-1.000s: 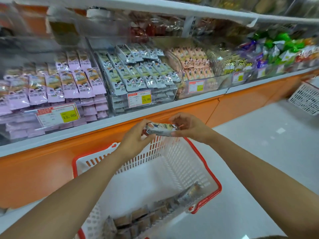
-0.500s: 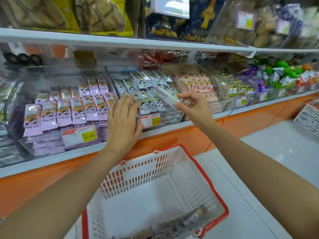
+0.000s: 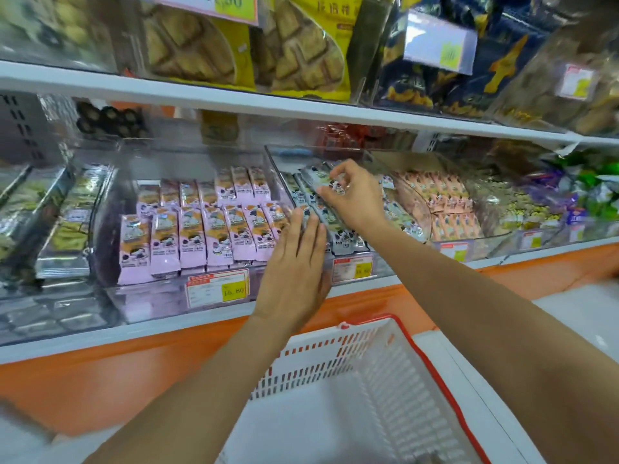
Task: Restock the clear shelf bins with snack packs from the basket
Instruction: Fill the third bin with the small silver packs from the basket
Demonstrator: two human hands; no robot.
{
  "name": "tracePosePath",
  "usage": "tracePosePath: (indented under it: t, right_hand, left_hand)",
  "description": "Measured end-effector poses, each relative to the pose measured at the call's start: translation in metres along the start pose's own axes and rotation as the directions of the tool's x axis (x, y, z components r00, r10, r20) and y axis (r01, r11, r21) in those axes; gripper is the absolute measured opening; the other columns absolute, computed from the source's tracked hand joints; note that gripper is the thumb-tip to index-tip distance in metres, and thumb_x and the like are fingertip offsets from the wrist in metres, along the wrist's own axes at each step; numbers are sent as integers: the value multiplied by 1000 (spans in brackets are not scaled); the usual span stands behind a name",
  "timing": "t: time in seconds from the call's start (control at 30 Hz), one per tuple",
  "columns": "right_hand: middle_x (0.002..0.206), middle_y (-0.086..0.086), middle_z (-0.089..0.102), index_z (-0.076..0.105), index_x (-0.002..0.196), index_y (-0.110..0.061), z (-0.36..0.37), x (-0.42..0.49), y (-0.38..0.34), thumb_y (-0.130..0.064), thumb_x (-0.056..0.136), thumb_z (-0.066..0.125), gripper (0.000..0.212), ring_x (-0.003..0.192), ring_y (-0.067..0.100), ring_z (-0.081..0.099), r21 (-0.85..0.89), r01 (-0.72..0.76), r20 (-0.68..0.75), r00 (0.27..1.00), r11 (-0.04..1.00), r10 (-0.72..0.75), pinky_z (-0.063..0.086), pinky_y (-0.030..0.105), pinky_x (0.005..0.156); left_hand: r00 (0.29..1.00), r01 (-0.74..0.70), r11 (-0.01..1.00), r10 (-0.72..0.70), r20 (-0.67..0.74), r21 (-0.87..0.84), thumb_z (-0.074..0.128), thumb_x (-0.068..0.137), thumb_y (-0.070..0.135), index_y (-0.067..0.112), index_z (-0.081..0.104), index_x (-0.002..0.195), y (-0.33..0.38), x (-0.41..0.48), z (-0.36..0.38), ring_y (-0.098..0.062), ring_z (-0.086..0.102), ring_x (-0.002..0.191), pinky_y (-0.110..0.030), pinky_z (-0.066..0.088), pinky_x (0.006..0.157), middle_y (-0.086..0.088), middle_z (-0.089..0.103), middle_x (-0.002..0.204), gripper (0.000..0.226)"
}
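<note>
- The snack pack [image 3: 323, 182], grey and white with a small cartoon picture, is a little right of the frame's centre, over the back rows of the clear bin [image 3: 301, 149].
- The right hand [image 3: 355, 199] pinches this pack at its near end with thumb and curled fingertips; the pack points away from the hand, toward upper left.
- The left hand [image 3: 296, 269] is just below it with fingers straight and close together, the fingertips touching the front row of grey packs [image 3: 341, 239] in the same bin.
- To the left, another clear bin holds pink packs [image 3: 207, 236], with a price tag [image 3: 217, 289] on its front.
- The bins stand on a white shelf [image 3: 167, 326] with an orange panel [image 3: 100, 380] under it.
- The basket [image 3: 335, 356], white with a red rim, is at lower centre, below both arms.
- On the upper shelf [image 3: 234, 102] stand yellow biscuit bags [image 3: 194, 51].
</note>
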State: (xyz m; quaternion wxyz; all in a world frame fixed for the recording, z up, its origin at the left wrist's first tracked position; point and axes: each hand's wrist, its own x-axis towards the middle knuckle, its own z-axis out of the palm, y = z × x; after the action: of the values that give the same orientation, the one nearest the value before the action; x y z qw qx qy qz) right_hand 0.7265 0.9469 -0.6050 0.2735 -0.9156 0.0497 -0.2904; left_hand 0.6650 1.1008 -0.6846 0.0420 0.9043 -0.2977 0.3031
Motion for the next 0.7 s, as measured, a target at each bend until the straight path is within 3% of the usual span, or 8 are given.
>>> tracePosePath:
  t: [0.27,0.37,0.47,0.53,0.6,0.7]
  right_hand:
    - [109,7,61,68,97,-21,27,19,6,-48,78,77,34,96,19,56,-100,-37,14,999,994,39,45,31,76]
    - [101,6,61,71,99,-22,19,17,13,-48,79,76,33,84,13,52,-49,-19,48,999,999,22,43,28,72]
    - [94,4,54,72,99,-20,0,3,18,-34,86,73,19,75,8,50,107,11,73,997,994,-19,41,16,69]
    - [90,2,58,69,94,-22,-16,-14,20,-27,89,70,7,75,8,51,207,40,67,996,978,-55,41,12,68]
    - [81,-5,60,68,90,-23,-32,-33,24,-23,91,68,1,70,7,51,285,78,63,993,956,-99,43,16,65]
    - [67,-6,58,67,84,-14,-53,-67,34,-17,93,66,9,60,2,48,336,116,45,989,935,-139,40,18,57]
  left_hand:
    - [1000,-21,999,20,-11,-33,45,98,41,-1,30,151,-2,0,3,-41,16,149,-48,13,120,-21,31,157,69]
    - [1000,-27,1000,27,-10,-13,40,100,40,0,27,152,-1,-2,4,-41,12,150,-48,11,121,-21,26,159,68]
    - [999,-21,1000,21,-32,-17,30,101,39,-1,24,153,1,-3,2,-38,9,151,-47,5,123,-20,21,161,66]
    - [996,-42,999,41,-77,-13,26,100,37,-2,23,153,3,-4,1,-34,12,150,-45,2,124,-20,19,162,65]
    - [978,-104,994,100,-182,-15,33,95,30,1,29,151,9,-11,4,-30,22,145,-44,5,122,-15,25,158,63]
    - [920,-204,974,158,-360,-95,43,85,21,7,45,132,23,-27,10,-28,37,123,-41,18,112,-10,39,133,49]
